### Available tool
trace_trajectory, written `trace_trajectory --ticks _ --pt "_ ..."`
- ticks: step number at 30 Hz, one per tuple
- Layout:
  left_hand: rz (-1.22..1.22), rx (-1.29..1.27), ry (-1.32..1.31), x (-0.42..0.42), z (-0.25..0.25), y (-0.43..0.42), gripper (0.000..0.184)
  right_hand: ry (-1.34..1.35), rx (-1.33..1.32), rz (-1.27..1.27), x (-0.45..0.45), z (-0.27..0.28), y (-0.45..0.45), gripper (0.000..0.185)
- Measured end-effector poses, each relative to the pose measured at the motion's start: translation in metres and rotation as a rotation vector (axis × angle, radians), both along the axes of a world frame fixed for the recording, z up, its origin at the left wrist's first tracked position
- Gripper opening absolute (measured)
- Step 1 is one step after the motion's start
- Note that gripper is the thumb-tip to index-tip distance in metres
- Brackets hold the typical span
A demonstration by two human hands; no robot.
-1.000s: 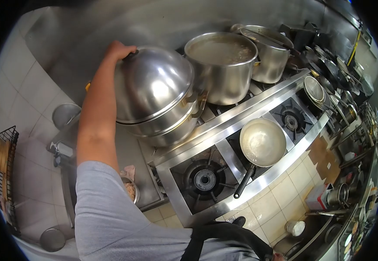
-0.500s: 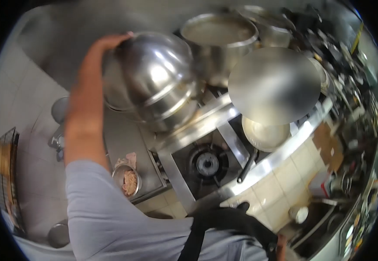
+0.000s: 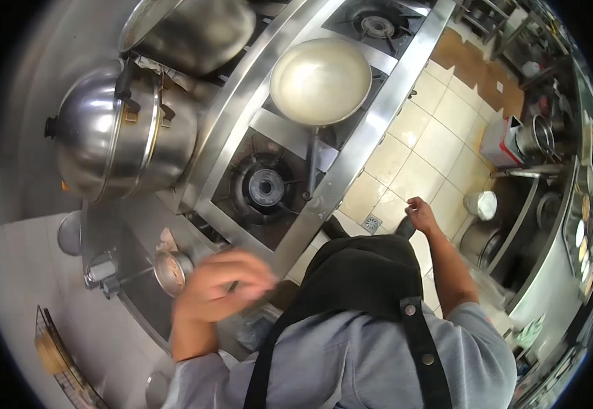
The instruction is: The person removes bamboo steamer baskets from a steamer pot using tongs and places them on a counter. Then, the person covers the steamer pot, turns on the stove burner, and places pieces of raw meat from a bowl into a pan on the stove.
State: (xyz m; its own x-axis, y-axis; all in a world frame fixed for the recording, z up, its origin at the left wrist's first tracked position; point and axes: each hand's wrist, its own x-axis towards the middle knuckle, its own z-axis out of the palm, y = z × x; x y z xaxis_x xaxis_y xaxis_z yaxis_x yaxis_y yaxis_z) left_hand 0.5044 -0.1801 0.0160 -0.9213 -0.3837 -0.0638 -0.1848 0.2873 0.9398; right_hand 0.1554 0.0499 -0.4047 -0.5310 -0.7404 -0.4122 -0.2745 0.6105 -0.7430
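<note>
My left hand (image 3: 228,283), slightly blurred, is above the front of the counter near a small metal bowl (image 3: 170,273) of pale pinkish food. Its fingers are curved with a gap to the thumb, and nothing shows between them. My right hand (image 3: 421,215) hangs over the tiled floor right of the stove, loosely curled with fingers apart, and I see nothing in it. At the left, a domed metal lid (image 3: 88,136) with a black knob sits on a large steel pot (image 3: 170,140). Neither hand touches it.
A light-coloured wok (image 3: 320,78) with a dark handle rests on the stove beside a bare burner (image 3: 266,189). Another big pot (image 3: 204,34) stands behind. A tap (image 3: 102,271) is at the left; shelves with pans and a white tub (image 3: 482,204) line the right.
My left hand has let go of the domed lid and moved back toward my body. My view has turned, and my right hand now shows.
</note>
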Motion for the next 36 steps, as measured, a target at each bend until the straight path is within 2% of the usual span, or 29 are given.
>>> trace_trajectory --ticks 1,2,3,5,6,7,8,9,10,11,12,13,14,16,17,19,22,26,29,32,36 --pt "-0.076 0.254 -0.131 -0.018 -0.043 0.019 0.021 -0.024 0.029 0.045 -0.011 0.0 -0.008 0.028" --pt "-0.01 0.555 -0.389 -0.039 -0.079 0.039 0.024 -0.058 -0.025 0.071 -0.019 -0.016 -0.005 0.027" --pt "0.043 0.64 -0.406 -0.05 -0.15 0.057 0.028 -0.099 -0.065 0.076 -0.028 -0.027 -0.001 0.028" --pt "0.336 0.633 -0.552 -0.086 -0.275 0.099 0.031 0.001 -0.142 0.127 -0.05 -0.071 0.032 0.024" --pt "0.451 0.785 -0.633 -0.114 -0.308 0.113 0.039 -0.171 -0.187 0.102 -0.061 -0.078 0.055 0.024" --pt "0.53 1.026 -0.572 -0.139 -0.339 0.119 0.044 -0.178 -0.071 0.054 -0.073 -0.1 0.081 0.023" --pt "0.624 1.25 -0.379 -0.155 -0.392 0.122 0.046 -0.144 -0.106 0.07 -0.084 -0.11 0.114 0.023" --pt "0.706 1.461 -0.169 -0.17 -0.438 0.123 0.048 0.047 -0.036 0.187 -0.097 -0.104 0.144 0.024" --pt "0.955 1.442 -0.122 -0.198 -0.461 0.116 0.052 0.14 0.267 0.339 -0.113 -0.121 0.184 0.028" --pt "1.203 1.409 -0.067 -0.222 -0.482 0.105 0.056 0.316 0.201 0.342 -0.122 -0.141 0.236 0.034" --pt "1.325 1.453 0.047 -0.237 -0.502 0.093 0.06 0.301 0.308 0.345 -0.133 -0.153 0.281 0.035" --pt "1.444 1.491 0.163 -0.249 -0.522 0.084 0.065 0.224 0.709 0.342 -0.135 -0.129 0.297 0.04" --pt "1.462 1.486 0.155 -0.263 -0.532 0.078 0.065 0.276 0.87 0.467 -0.132 -0.125 0.325 0.042" --pt "1.668 1.544 0.563 -0.281 -0.536 0.064 0.067 0.306 0.897 0.684 -0.121 -0.121 0.373 0.037" --pt "1.693 1.508 0.558 -0.284 -0.54 0.057 0.067 0.198 0.985 0.712 -0.115 -0.132 0.389 0.033" --pt "1.646 1.467 0.885 -0.286 -0.549 0.048 0.064 0.103 1.016 0.796 -0.102 -0.135 0.405 0.035" --pt "1.631 1.508 0.96 -0.282 -0.552 0.042 0.062 -0.043 1.028 0.846 -0.082 -0.153 0.424 0.035" --pt "1.663 1.429 0.851 -0.286 -0.558 0.046 0.054 -0.013 0.997 0.689 -0.065 -0.175 0.442 0.032" --pt "1.62 1.468 0.97 -0.279 -0.57 0.046 0.051 0.001 0.971 0.596 -0.065 -0.184 0.442 0.029" --pt "1.706 1.177 0.741 -0.286 -0.569 0.049 0.047 -0.035 0.943 0.6 -0.072 -0.189 0.441 0.025" --pt "1.716 1.102 0.597 -0.282 -0.58 0.046 0.044 0.131 0.854 0.54 -0.083 -0.191 0.442 0.02"
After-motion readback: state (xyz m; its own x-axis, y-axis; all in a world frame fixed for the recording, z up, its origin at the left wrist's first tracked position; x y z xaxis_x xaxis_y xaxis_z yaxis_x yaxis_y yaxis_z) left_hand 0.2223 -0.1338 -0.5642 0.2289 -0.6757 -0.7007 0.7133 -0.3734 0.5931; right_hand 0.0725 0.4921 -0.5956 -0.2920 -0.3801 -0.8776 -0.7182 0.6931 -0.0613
